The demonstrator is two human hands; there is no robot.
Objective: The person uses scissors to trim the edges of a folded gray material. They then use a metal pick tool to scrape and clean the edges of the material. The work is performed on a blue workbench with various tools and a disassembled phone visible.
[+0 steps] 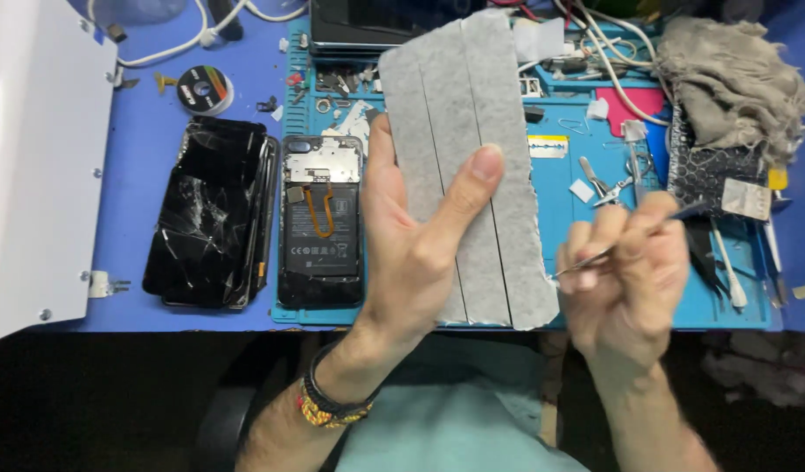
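Nearest the camera, the left hand [411,253] grasps a grey, fibrous, rectangular sheet with two dark lengthwise seams [472,149], thumb pressed on its face and fingers behind, holding it upright over the bench. The sheet's long axis runs from the wrist away toward the far edge, tilted slightly leftward at the top. The right hand [625,271] is clenched around slim metal tweezers [595,258], whose tip points left and touches, or sits just beside, the sheet's torn lower right edge; so the sheet lies directly left of the tool, and the right hand is the nearer one to that corner.

Under the hands lies a blue silicone work mat [560,197]. On its left part rests an opened black smartphone with battery and orange flex cable exposed [321,223]; beside that, off the mat, is a cracked black glass screen panel [210,214]. Farther back sit a small round spool of wire [204,89] and, at far right, a crumpled grey-beige cloth [735,74]
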